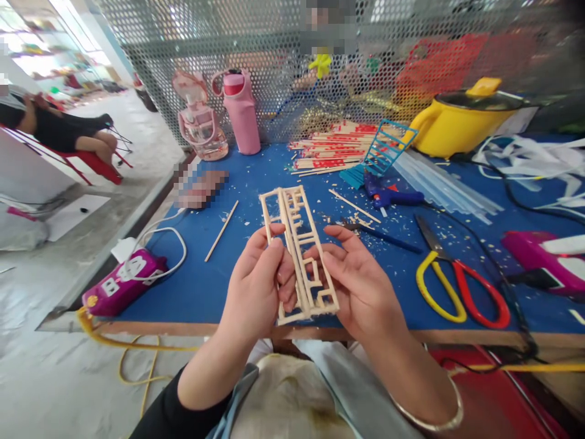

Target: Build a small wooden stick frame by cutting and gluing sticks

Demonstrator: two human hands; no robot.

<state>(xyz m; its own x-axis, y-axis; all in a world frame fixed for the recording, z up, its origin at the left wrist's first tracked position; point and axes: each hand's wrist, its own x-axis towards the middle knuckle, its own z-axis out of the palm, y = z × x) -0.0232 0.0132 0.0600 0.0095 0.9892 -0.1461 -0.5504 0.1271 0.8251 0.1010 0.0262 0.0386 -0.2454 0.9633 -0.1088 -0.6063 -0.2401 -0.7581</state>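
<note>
The stick frame is pale cream. Beneath it the tabletop is blue, edged brown along the front. By its back edge stand a pink bottle and a yellow pot, with cream sticks patched in red between them. Toward the front right corner, scissors mix colours (one yellow handle, one red); near the front left, a power strip is purple.
</note>
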